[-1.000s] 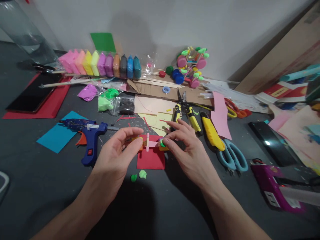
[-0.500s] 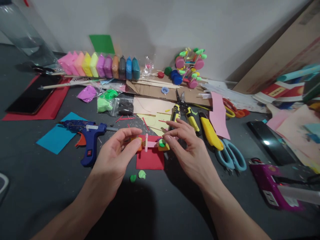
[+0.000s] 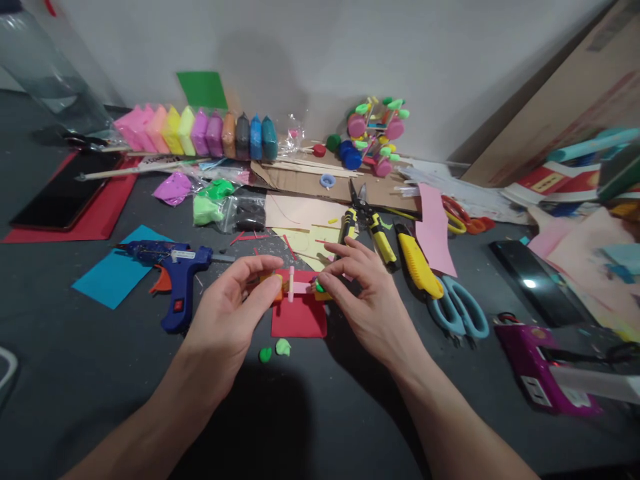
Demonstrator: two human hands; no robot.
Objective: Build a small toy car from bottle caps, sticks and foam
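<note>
My left hand (image 3: 231,301) is closed, thumb and fingers pinching an orange block (image 3: 277,293) at the left end of a small craft model. A pink strip (image 3: 302,288) joins that block to a yellow block (image 3: 323,296) on the right, and a thin pink upright stick (image 3: 291,285) stands between them. Thumb and forefinger of my right hand (image 3: 375,303) press on a green clay piece (image 3: 319,285) on the yellow block, partly covering it. Red paper (image 3: 299,325) lies beneath the model. Nearer me are a dark green clay lump (image 3: 265,355) and a light green one (image 3: 283,347).
A blue glue gun (image 3: 177,287) lies to the left on blue paper (image 3: 110,283). To the right are pliers (image 3: 383,240), a yellow cutter (image 3: 417,267), scissors (image 3: 459,310) and a purple power strip (image 3: 525,373). Clay packets (image 3: 215,133) line the wall.
My right hand has shifted slightly left and closed over the green clay piece, hiding more of it. My left hand keeps its grip on the orange block. The view has shifted slightly.
</note>
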